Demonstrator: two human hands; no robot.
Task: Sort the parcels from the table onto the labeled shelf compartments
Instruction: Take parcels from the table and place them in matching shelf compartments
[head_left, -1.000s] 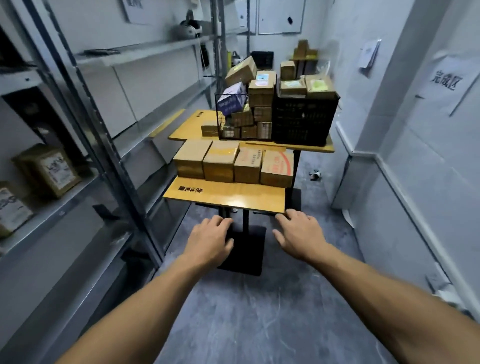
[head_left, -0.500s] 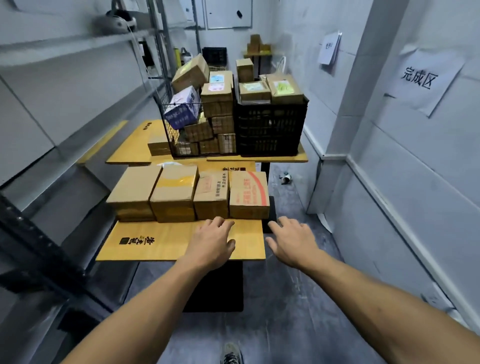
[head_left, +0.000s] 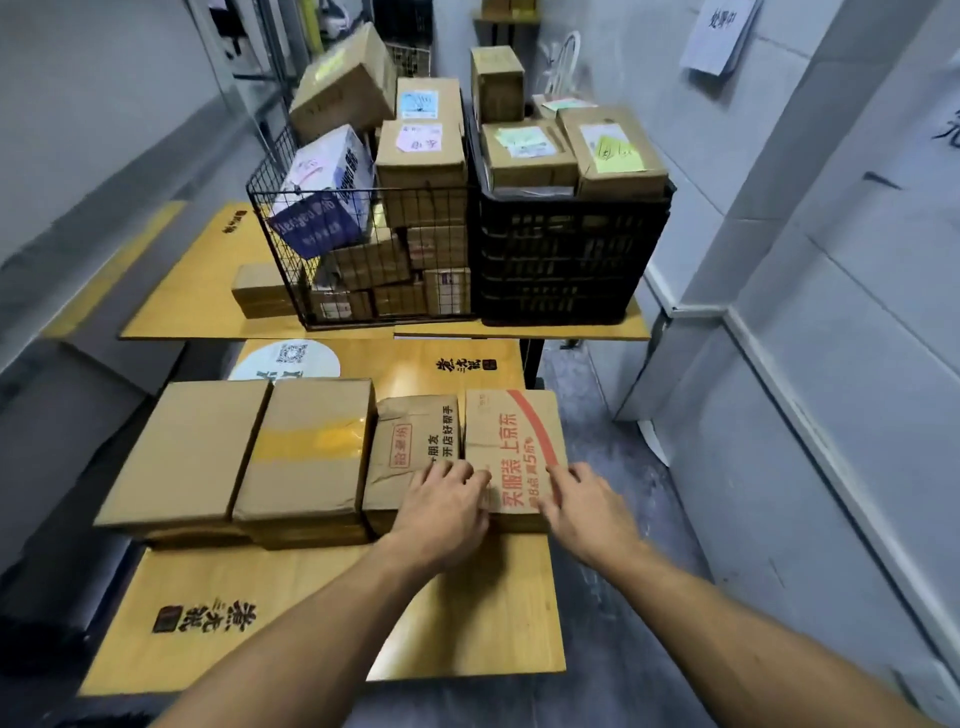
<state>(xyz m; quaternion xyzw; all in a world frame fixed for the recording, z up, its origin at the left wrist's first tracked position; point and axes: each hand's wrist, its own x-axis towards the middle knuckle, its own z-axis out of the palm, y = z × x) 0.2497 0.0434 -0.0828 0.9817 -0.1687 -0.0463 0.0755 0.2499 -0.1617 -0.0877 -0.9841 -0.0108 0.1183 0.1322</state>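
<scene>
Several cardboard parcels lie in a row on the near yellow table (head_left: 291, 613). The rightmost is a parcel with red print (head_left: 511, 441). My left hand (head_left: 444, 506) lies with straight fingers on the near edge where this parcel meets the creased parcel (head_left: 410, 441) beside it. My right hand (head_left: 584, 506) rests with straight fingers on the red-print parcel's near right corner. Left of these sit a parcel with yellow tape (head_left: 306, 447) and a plain parcel (head_left: 192, 452). The shelf (head_left: 78, 171) runs along the left, blurred.
On a second table (head_left: 182, 296) behind stand a wire basket (head_left: 291, 218) and a black crate (head_left: 566, 260), both heaped with parcels. A small box (head_left: 260, 291) sits left of the basket. A white wall closes the right side, with grey floor (head_left: 623, 519) between.
I have stepped closer to the near table. Both hands moved forward from above the table's front edge onto the rightmost parcels.
</scene>
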